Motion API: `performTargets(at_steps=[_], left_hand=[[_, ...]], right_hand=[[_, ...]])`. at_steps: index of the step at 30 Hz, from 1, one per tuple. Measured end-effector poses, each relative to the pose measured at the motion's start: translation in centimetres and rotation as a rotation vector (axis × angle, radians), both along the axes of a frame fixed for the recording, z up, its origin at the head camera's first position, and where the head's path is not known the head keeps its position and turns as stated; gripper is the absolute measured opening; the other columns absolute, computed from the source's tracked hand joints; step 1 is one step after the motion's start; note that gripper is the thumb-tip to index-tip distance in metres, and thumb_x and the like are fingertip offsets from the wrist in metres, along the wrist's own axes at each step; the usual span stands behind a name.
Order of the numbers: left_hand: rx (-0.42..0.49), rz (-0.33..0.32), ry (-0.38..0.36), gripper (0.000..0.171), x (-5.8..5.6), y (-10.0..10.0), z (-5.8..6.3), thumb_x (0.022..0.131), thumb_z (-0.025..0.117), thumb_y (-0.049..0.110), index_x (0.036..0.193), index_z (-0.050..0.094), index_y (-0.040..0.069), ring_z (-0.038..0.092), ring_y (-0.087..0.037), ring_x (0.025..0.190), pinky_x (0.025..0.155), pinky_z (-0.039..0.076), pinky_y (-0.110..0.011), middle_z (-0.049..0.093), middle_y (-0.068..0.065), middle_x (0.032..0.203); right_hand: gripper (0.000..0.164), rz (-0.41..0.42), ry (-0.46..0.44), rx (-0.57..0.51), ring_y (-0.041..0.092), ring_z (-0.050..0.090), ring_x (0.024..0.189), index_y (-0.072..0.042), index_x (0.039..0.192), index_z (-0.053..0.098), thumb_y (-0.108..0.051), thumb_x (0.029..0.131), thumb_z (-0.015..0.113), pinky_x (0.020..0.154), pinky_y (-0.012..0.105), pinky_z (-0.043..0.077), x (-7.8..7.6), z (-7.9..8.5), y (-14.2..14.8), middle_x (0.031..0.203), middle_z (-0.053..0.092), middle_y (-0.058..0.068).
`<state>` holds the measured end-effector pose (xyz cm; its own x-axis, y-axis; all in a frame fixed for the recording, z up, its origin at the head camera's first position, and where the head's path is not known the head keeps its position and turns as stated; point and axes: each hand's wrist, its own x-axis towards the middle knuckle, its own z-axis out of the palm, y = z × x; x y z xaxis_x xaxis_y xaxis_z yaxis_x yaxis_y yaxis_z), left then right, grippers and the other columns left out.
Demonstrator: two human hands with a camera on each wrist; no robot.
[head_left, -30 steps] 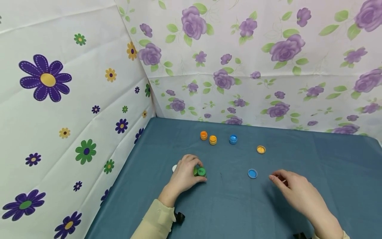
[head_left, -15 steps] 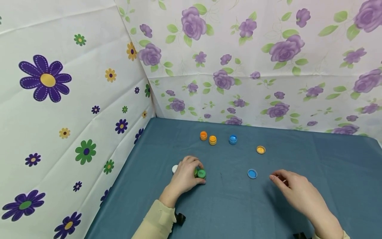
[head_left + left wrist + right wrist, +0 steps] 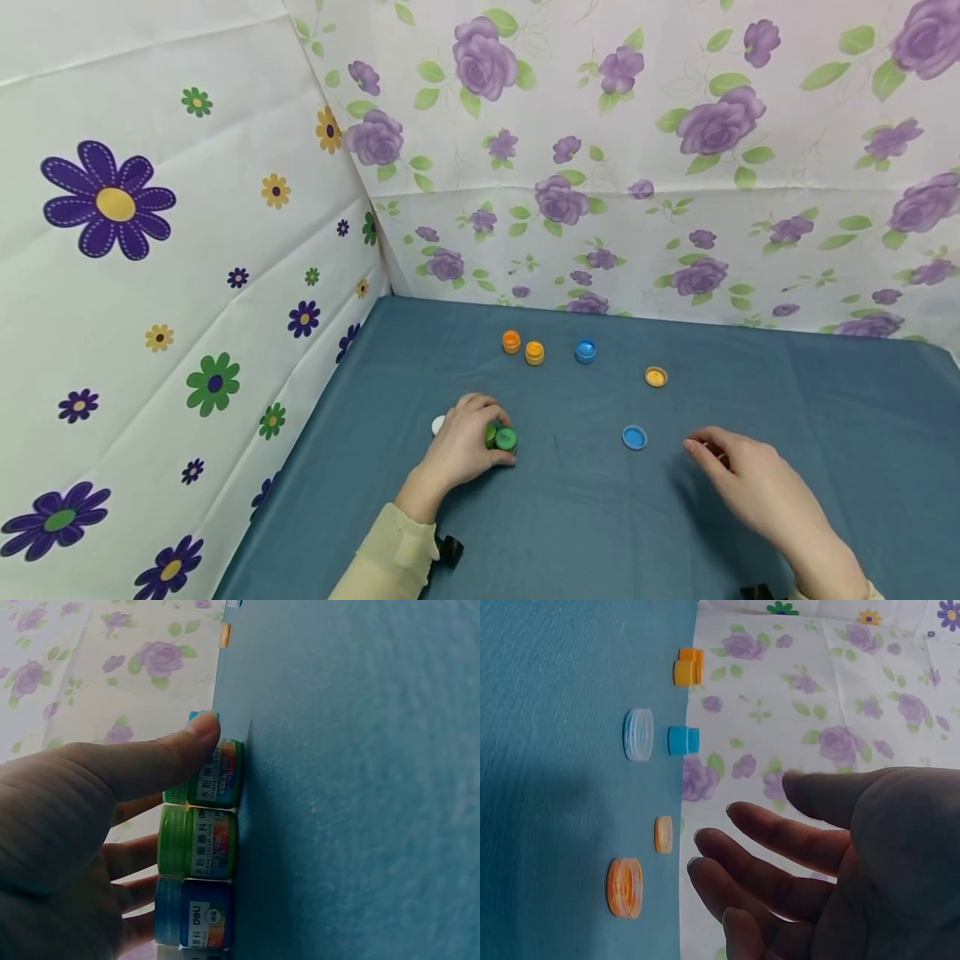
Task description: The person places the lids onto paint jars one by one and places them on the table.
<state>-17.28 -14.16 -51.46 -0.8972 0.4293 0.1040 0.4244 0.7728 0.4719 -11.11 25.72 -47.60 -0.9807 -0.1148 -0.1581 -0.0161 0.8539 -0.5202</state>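
Observation:
My left hand (image 3: 460, 447) holds a dark green paint jar (image 3: 506, 440) between thumb and fingers on the table's left half. A light green paint jar (image 3: 197, 841) stands right beside it, partly under the fingers in the head view. The left wrist view shows a dark blue jar (image 3: 195, 913) following in the same row, which the hand hides from the head view. A white lid top (image 3: 438, 426) peeks out left of the hand. On the right, my right hand (image 3: 757, 479) hovers over the table with loosely bent fingers and nothing in them.
Toward the back stand an orange jar (image 3: 512, 342), a yellow jar (image 3: 534, 353) and a light blue jar (image 3: 586, 352), all uncapped. A yellow lid (image 3: 656, 377) and a blue lid (image 3: 634, 437) lie upturned. An orange lid (image 3: 625, 888) shows in the right wrist view.
My left hand has drawn the green jars slightly toward the near side of the table. The right hand has shifted a touch to the right, and its fingers look the same.

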Motion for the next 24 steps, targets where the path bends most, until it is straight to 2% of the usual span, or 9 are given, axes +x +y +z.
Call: performTargets(at_steps=[4, 8, 13, 15, 18, 20, 22, 24], left_hand=[[0.069, -0.002, -0.076, 0.058, -0.3, -0.8, 0.7, 0.083, 0.096, 0.037, 0.131, 0.073, 0.014, 0.047, -0.036, 0.142, 0.113, 0.040, -0.062, 0.062, -0.009, 0.141], [0.202, 0.058, -0.169, 0.066, -1.7, -1.7, 1.8, 0.092, 0.088, 0.038, 0.148, 0.063, 0.011, 0.049, -0.036, 0.143, 0.115, 0.040, -0.058, 0.059, -0.010, 0.150], [0.351, 0.150, -0.293, 0.060, -5.3, -1.8, 2.4, 0.099, 0.081, 0.033, 0.151, 0.060, 0.009, 0.057, -0.035, 0.135, 0.109, 0.047, -0.055, 0.064, -0.012, 0.143], [0.394, 0.200, -0.343, 0.058, -6.9, -1.4, 2.3, 0.101, 0.080, 0.030, 0.150, 0.060, 0.008, 0.059, -0.033, 0.130, 0.105, 0.050, -0.054, 0.065, -0.013, 0.139], [0.416, 0.298, -0.380, 0.055, -9.2, -0.5, 2.0, 0.100, 0.080, 0.026, 0.148, 0.061, 0.008, 0.061, -0.032, 0.121, 0.099, 0.052, -0.053, 0.066, -0.013, 0.134], [0.381, 0.354, -0.382, 0.055, -10.6, 0.3, 1.8, 0.100, 0.080, 0.025, 0.148, 0.061, 0.008, 0.061, -0.033, 0.119, 0.097, 0.053, -0.052, 0.065, -0.014, 0.134], [0.343, 0.395, -0.389, 0.057, -11.8, 0.9, 1.7, 0.099, 0.082, 0.025, 0.149, 0.060, 0.009, 0.061, -0.035, 0.119, 0.097, 0.053, -0.052, 0.064, -0.016, 0.136], [0.322, 0.426, -0.394, 0.059, -12.8, 1.4, 1.6, 0.098, 0.083, 0.024, 0.150, 0.059, 0.009, 0.061, -0.036, 0.120, 0.098, 0.053, -0.052, 0.062, -0.017, 0.137]], right_hand=[[0.038, -0.012, 0.010, 0.001, 0.031, 0.072, 0.098, -0.005, 0.138, 0.068, -0.031, 0.116, 0.051, 0.074, 0.051, 0.057, -0.3, 0.2, 0.7, 0.117, 0.075, 0.012], [0.042, -0.037, -0.016, -0.007, 0.034, 0.071, 0.099, 0.000, 0.145, 0.061, -0.029, 0.117, 0.046, 0.073, 0.049, 0.057, -0.6, 0.3, 1.7, 0.120, 0.074, 0.018], [0.057, -0.060, -0.043, -0.008, 0.028, 0.070, 0.092, -0.001, 0.149, 0.057, -0.046, 0.117, 0.042, 0.068, 0.045, 0.056, -0.7, 0.2, 2.6, 0.118, 0.073, 0.017], [0.059, -0.059, -0.045, -0.011, 0.027, 0.069, 0.091, -0.001, 0.149, 0.057, -0.048, 0.117, 0.042, 0.068, 0.044, 0.055, -0.8, 0.1, 2.7, 0.117, 0.073, 0.017], [0.047, -0.054, -0.064, -0.021, 0.029, 0.069, 0.095, -0.001, 0.149, 0.056, -0.033, 0.119, 0.039, 0.069, 0.045, 0.055, -1.0, 0.0, 2.8, 0.116, 0.073, 0.015], [0.042, -0.057, -0.082, -0.029, 0.031, 0.070, 0.098, 0.000, 0.150, 0.054, -0.019, 0.118, 0.035, 0.069, 0.044, 0.056, -1.2, 0.0, 2.9, 0.117, 0.072, 0.015], [0.043, -0.061, -0.101, -0.035, 0.030, 0.069, 0.098, 0.001, 0.151, 0.052, -0.009, 0.115, 0.030, 0.068, 0.043, 0.055, -1.4, 0.0, 3.0, 0.117, 0.072, 0.014], [0.045, -0.064, -0.106, -0.038, 0.029, 0.069, 0.097, 0.001, 0.152, 0.050, -0.006, 0.113, 0.028, 0.067, 0.041, 0.054, -1.5, 0.1, 3.1, 0.118, 0.071, 0.015]])
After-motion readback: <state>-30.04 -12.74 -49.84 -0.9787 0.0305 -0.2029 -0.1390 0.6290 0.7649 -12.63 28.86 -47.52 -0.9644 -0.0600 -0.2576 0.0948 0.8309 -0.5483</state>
